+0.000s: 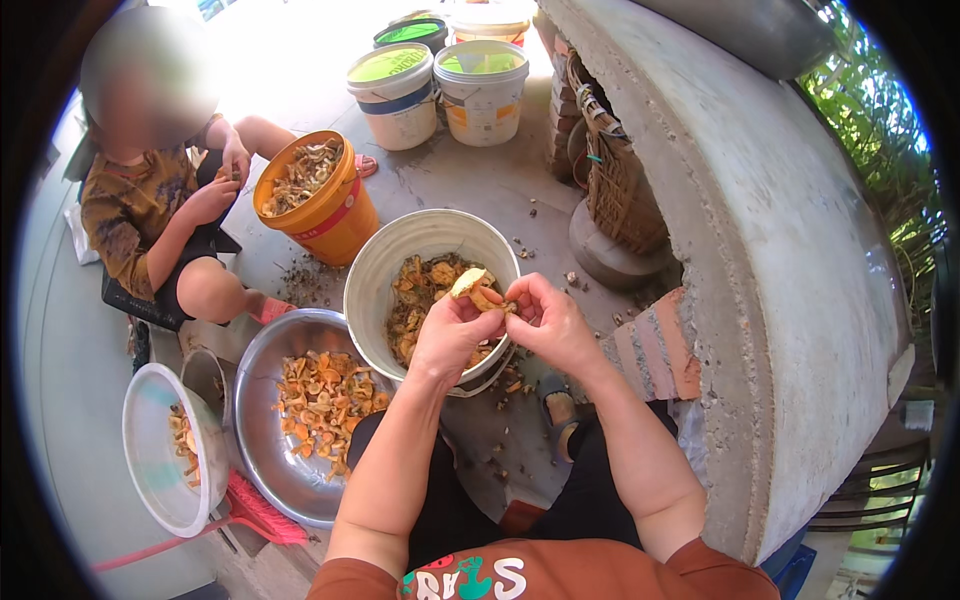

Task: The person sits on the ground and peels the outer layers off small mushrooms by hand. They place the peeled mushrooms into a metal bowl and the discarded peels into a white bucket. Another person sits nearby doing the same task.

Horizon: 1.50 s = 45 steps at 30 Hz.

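Observation:
Over the white plastic bucket point(367, 270), my left hand point(454, 330) grips an orange-yellow mushroom point(480, 289) near its stem, cap pointing up and left. My right hand point(547, 315) pinches the dirty stem end between thumb and fingers. Inside the bucket lie more brownish-orange mushrooms point(412, 292) with bits of debris. Left of the bucket, a wide stainless steel basin point(262, 450) holds a heap of orange mushrooms point(330, 397). My hands hide part of the bucket's right side and contents.
A co-worker point(150, 217) sits at the left, handling something small. Near them stands an orange bucket point(330, 217) of mushrooms. A white plastic basin point(142, 442) and a pink broom point(262, 510) are at lower left. A concrete counter point(787, 262) bounds the right; lidded buckets point(480, 97) stand behind.

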Tool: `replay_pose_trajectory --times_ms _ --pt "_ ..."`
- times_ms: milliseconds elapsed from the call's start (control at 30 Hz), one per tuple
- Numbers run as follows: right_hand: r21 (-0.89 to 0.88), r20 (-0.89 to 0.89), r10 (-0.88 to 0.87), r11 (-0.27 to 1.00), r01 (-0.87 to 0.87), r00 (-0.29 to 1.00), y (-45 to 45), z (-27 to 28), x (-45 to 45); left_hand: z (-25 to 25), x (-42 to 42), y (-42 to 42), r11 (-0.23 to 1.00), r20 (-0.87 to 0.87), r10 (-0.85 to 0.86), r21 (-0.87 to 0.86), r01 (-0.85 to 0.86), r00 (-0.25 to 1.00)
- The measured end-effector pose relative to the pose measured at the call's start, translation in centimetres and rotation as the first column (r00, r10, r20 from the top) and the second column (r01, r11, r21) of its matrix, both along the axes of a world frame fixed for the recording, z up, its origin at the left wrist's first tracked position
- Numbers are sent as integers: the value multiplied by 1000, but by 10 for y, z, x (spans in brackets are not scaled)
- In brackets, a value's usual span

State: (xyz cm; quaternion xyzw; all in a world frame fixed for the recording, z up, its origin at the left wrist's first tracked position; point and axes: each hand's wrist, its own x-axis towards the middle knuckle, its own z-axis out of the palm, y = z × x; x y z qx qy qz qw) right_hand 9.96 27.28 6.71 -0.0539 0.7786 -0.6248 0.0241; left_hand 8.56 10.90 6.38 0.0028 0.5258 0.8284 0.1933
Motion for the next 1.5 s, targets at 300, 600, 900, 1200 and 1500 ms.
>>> replay_pose_trajectory --times_ms 300,600,900,1200,1500 --pt "-278 121 -20 959 53 992 2 -1 -1 -3 1 2 978 161 -78 205 43 984" --pt "556 -178 78 831 34 981 18 -4 2 -11 -5 -3 906 312 -86 419 -56 946" --pt "-103 -47 -90 991 84 995 11 1 2 -3 6 13 996 0 41 -84 -41 999" --pt "98 -64 -97 990 103 993 5 4 5 -8 9 19 765 -676 -68 -507 -397 734" --pt "219 -742 -80 909 354 665 -3 15 6 -7 8 13 736 -570 -56 -578 -352 819"
